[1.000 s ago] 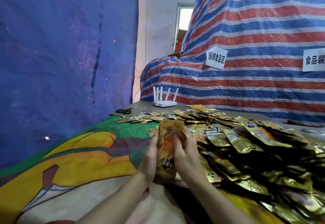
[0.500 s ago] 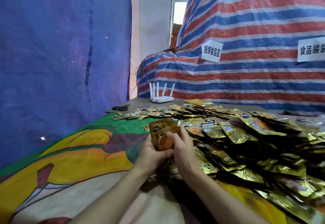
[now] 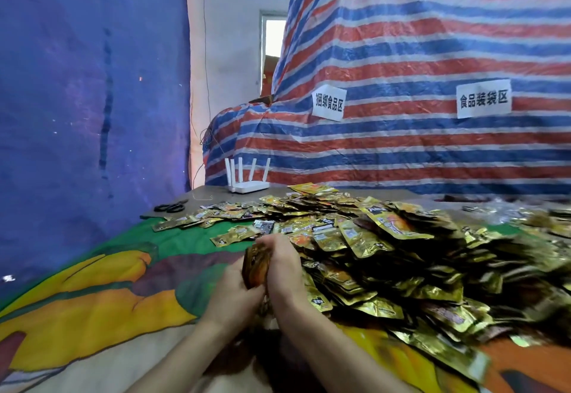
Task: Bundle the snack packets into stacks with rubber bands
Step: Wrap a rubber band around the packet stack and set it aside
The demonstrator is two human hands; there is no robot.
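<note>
A small stack of gold and orange snack packets (image 3: 255,266) stands on edge between my two hands, low over the cloth. My left hand (image 3: 233,292) grips it from the left and my right hand (image 3: 284,264) grips it from the right, fingers curled over its top. A large heap of loose gold snack packets (image 3: 401,253) covers the table to the right of my hands. No rubber band can be made out; the stack's lower part is hidden by my hands.
A colourful printed cloth (image 3: 92,300) covers the near left of the table. Black scissors (image 3: 170,207) and a white router (image 3: 247,184) lie at the far edge. A blue tarp hangs on the left, and a striped tarp with paper labels rises behind.
The stack has come down from chest height to just above the cloth, and it now shows its edge. Both hands have closed tighter round it.
</note>
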